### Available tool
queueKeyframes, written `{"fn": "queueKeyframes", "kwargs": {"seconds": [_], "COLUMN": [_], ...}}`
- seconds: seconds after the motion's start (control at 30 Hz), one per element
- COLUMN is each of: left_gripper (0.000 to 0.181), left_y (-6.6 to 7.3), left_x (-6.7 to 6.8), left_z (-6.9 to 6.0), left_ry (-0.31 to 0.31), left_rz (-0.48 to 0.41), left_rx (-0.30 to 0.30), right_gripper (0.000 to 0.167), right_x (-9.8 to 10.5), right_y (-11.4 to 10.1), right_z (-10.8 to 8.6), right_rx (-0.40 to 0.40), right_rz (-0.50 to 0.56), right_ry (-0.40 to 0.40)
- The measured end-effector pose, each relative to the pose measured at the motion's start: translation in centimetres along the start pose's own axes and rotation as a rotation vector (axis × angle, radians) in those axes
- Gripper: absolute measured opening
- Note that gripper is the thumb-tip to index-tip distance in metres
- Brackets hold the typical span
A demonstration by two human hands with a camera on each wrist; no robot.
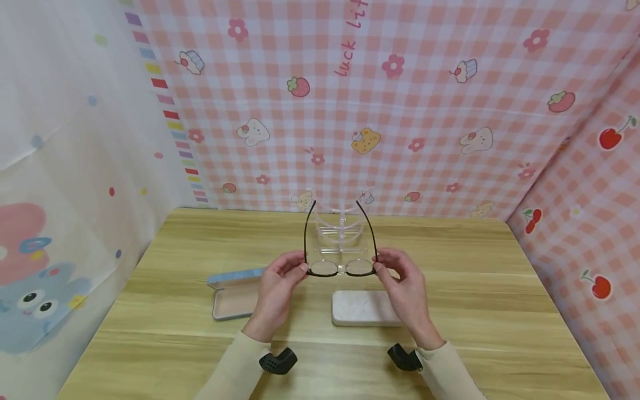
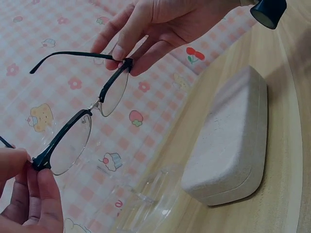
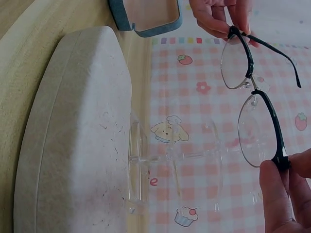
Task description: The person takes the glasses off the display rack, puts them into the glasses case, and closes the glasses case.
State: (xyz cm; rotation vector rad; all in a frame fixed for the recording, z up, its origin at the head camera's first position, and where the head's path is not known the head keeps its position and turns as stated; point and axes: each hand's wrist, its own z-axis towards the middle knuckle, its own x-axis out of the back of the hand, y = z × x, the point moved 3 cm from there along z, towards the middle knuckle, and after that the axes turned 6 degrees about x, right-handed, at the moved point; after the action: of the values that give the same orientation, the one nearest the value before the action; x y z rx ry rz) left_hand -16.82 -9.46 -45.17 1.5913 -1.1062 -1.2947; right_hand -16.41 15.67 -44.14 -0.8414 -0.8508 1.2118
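A pair of eyeglasses [image 1: 341,270] with black upper rims is held up in the air, its temples unfolded and pointing away toward the back. My left hand [image 1: 281,283] pinches the left hinge corner between thumb and fingers. At the opposite corner, my right hand [image 1: 406,289] pinches the frame the same way. Both lenses and the metal bridge show in the left wrist view, where the glasses [image 2: 70,131] hang apart from everything else. Behind them on the table stands a clear plastic display stand [image 1: 342,228], partly seen through the lenses.
A whitish closed glasses case [image 1: 362,308] lies below the right hand, which covers its right end. Left of it is an open blue case [image 1: 232,303] with a pale lining, partly behind the left hand. Patterned cloth walls [image 1: 425,111] border the wooden table [image 1: 475,289].
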Motion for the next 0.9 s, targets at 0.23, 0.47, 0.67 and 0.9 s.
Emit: {"fn": "queueKeyframes", "kwargs": {"seconds": [0.23, 0.47, 0.67, 0.9], "left_gripper": [0.023, 0.026, 0.026, 0.026], "left_y": [0.44, 0.54, 0.56, 0.67], "left_x": [-0.12, -0.06, 0.08, 0.10], "left_z": [-0.12, -0.06, 0.02, 0.18], "left_ry": [0.034, 0.035, 0.039, 0.043], "left_rz": [0.050, 0.063, 0.066, 0.063], "left_rx": [-0.084, -0.094, -0.092, -0.102], "right_gripper": [0.020, 0.021, 0.026, 0.023], "right_x": [-0.17, -0.26, -0.47, -0.72], "right_y": [-0.28, -0.47, -0.52, -0.75], "right_z": [-0.14, -0.10, 0.00, 0.36], "right_rx": [0.056, 0.073, 0.096, 0.105], "right_rz": [-0.067, -0.125, -0.162, -0.226], "right_ry": [-0.024, -0.057, -0.089, -0.106]}}
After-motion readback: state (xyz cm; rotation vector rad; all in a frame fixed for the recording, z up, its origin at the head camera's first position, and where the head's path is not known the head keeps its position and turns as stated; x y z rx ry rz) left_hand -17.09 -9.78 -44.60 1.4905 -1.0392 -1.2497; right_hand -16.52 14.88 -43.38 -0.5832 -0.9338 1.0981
